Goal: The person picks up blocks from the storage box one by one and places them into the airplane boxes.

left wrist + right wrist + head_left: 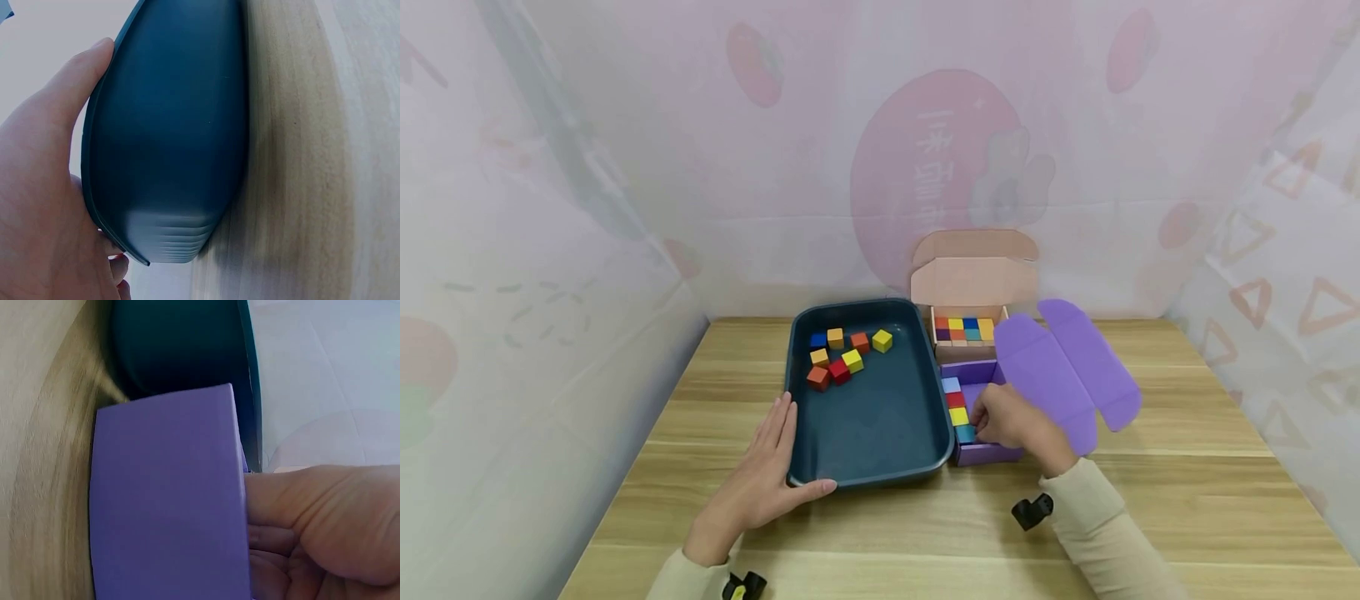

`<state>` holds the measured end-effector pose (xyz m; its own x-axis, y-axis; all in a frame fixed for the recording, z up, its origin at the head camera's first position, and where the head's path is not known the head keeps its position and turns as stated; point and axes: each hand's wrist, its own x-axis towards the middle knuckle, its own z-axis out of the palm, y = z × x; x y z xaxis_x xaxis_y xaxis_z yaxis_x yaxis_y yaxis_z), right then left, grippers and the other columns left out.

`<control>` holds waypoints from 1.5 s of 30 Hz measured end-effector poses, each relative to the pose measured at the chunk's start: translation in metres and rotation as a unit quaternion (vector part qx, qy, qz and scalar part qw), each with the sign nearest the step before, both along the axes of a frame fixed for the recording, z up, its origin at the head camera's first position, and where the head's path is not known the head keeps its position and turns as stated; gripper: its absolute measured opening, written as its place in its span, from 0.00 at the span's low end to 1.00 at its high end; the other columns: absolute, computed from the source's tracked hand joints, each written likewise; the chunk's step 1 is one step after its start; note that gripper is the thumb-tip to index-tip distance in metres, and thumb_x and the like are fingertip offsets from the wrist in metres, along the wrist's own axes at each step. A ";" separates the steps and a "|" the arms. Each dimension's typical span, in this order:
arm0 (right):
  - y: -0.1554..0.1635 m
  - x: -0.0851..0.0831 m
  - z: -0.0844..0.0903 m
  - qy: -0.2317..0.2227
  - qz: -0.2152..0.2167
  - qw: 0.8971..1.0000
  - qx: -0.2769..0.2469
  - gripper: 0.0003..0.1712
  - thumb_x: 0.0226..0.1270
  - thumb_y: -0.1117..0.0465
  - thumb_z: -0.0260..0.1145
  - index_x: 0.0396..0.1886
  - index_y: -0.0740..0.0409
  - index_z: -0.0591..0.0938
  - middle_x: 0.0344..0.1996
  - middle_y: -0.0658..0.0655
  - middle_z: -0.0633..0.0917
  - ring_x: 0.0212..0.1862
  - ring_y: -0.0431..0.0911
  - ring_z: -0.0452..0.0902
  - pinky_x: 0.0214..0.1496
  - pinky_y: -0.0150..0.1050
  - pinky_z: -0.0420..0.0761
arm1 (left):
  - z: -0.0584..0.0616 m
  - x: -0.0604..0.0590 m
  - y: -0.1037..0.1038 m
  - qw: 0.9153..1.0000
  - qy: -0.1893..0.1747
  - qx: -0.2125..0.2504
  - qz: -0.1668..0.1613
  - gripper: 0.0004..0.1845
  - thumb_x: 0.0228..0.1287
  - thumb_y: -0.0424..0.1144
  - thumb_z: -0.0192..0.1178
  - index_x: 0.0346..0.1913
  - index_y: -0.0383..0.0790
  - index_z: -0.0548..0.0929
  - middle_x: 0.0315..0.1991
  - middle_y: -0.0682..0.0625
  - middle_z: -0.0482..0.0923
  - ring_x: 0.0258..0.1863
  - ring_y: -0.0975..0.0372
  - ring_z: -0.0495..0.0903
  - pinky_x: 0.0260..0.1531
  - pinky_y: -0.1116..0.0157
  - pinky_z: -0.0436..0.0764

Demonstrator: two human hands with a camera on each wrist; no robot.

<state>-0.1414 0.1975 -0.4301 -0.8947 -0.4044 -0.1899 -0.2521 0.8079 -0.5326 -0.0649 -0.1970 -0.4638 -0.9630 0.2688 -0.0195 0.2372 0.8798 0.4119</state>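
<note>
My left hand (767,467) lies flat against the near left corner of a dark teal tray (880,421), fingers straight and thumb along its front rim. The left wrist view shows that hand (44,187) against the tray wall (175,137). Several coloured cubes (842,354) sit at the tray's back left. My right hand (1011,421) reaches into a small purple box (988,454), fingers curled at a teal cube (965,433) ending a column of cubes (957,404). In the right wrist view the right hand's fingers (312,525) go over the purple wall (162,500).
The purple box's lid (1067,367) lies open to the right. Behind it stands a pink box (970,279), lid up, with a row of cubes (964,328). All rest on a wooden table (1187,450) enclosed by pale curtain walls.
</note>
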 end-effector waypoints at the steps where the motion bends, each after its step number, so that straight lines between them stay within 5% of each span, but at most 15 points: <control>1: -0.001 0.001 -0.001 -0.001 -0.008 1.000 -0.004 0.07 0.58 0.75 0.77 0.32 0.61 0.92 0.28 0.52 0.90 0.30 0.42 0.80 0.39 0.39 0.90 | 0.000 0.000 0.000 1.000 0.000 0.001 0.000 0.70 0.59 0.77 0.64 0.87 0.39 0.38 0.89 0.41 0.33 0.87 0.43 0.39 0.83 0.36 0.50; 8: -0.007 0.006 -0.006 -0.009 -0.070 0.997 -0.032 0.08 0.57 0.76 0.77 0.36 0.65 0.93 0.32 0.57 0.92 0.33 0.44 0.82 0.43 0.44 0.92 | 0.000 -0.001 -0.001 1.000 0.006 0.009 -0.002 0.70 0.59 0.76 0.65 0.87 0.39 0.38 0.89 0.41 0.33 0.87 0.43 0.39 0.83 0.35 0.50; 14: -0.008 0.005 -0.004 -0.012 -0.079 0.996 -0.032 0.08 0.57 0.76 0.77 0.36 0.65 0.93 0.31 0.57 0.92 0.33 0.44 0.83 0.41 0.43 0.92 | 0.000 -0.002 -0.002 1.000 0.005 0.006 -0.005 0.70 0.59 0.75 0.65 0.87 0.39 0.38 0.89 0.41 0.32 0.88 0.44 0.38 0.83 0.36 0.49; 22: -0.015 -0.003 0.025 0.013 -0.069 0.996 -0.046 0.12 0.58 0.72 0.78 0.42 0.71 0.90 0.34 0.61 0.91 0.32 0.46 0.85 0.42 0.46 0.92 | -0.002 -0.004 -0.002 1.000 -0.005 0.005 -0.001 0.70 0.58 0.75 0.66 0.87 0.38 0.39 0.89 0.43 0.31 0.88 0.44 0.38 0.83 0.36 0.49; 34: -0.059 -0.037 0.069 0.054 -0.031 0.997 -0.046 0.18 0.67 0.61 0.77 0.53 0.66 0.89 0.46 0.61 0.91 0.43 0.49 0.88 0.51 0.45 0.92 | -0.002 -0.004 -0.002 1.000 -0.003 0.003 0.002 0.71 0.58 0.76 0.65 0.87 0.40 0.37 0.89 0.43 0.31 0.88 0.44 0.38 0.83 0.36 0.49; 45: -0.111 -0.083 0.040 0.059 -0.079 0.993 -0.065 0.21 0.69 0.57 0.76 0.56 0.66 0.88 0.53 0.63 0.88 0.50 0.53 0.84 0.58 0.48 0.89 | -0.002 0.000 -0.001 1.000 -0.001 0.002 0.001 0.70 0.58 0.77 0.65 0.87 0.39 0.38 0.89 0.42 0.32 0.88 0.44 0.38 0.83 0.36 0.49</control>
<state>-0.2249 0.0861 -0.3904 -0.9619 -0.2711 -0.0354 -0.1943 0.7690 -0.6090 -0.0652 -0.1985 -0.4660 -0.9634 0.2674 -0.0198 0.2352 0.8784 0.4159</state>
